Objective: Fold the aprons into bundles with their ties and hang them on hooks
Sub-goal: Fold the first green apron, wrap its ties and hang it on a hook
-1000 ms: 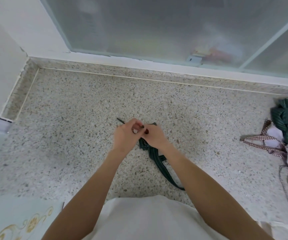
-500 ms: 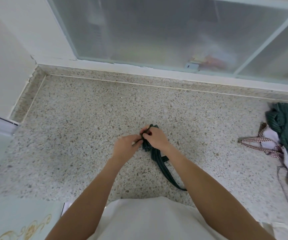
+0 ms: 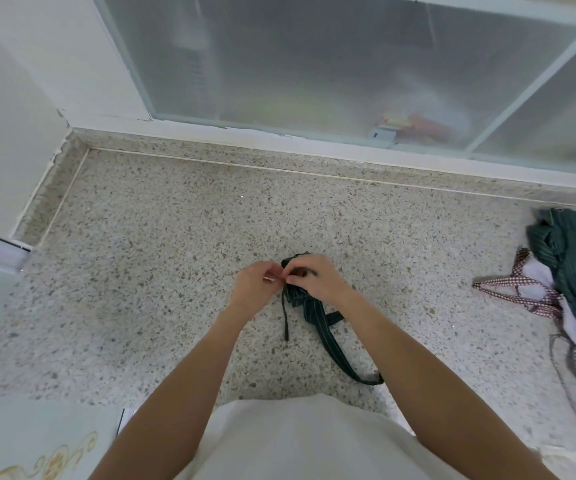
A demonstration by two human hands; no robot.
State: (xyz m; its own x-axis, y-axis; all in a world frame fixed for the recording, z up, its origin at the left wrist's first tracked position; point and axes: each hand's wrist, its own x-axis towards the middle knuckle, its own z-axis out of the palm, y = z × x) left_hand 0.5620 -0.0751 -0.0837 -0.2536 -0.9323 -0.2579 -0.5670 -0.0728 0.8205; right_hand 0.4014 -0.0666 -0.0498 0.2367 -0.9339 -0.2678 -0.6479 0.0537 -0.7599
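Green pinstriped cloth, rolled tight into a small bundle [image 3: 298, 293], sits on the speckled stone counter [image 3: 162, 265], and I will place everything else from it. My right hand [image 3: 314, 277] lies on top of the bundle, fingers curled down around its far end and pinching the cloth there. My left hand [image 3: 257, 284] is just beside the bundle on its left, fingertips curled and meeting the right hand's fingertips at the bundle's top edge; I judge it is pinching the thin tie, but the pinch itself is too small to make out. That thin tie [image 3: 284, 318] drops from the left side of the bundle toward me and ends loose on the counter. A wider striped strap [image 3: 335, 344] runs from the bundle's near end toward me and to the right, passing under my right forearm. The bundle's long axis runs away from me, roughly in line with that strap, so the tie has to go across it, left to right. The left hand is the nearer one to the loose tie, with the right serving as the clamp; I judge the wrapping or knotting is under way and not yet secure. Well to the right of the bundle lies a heap of other aprons [image 3: 570, 271], green and red-checked, not yet folded. No hooks are in view.
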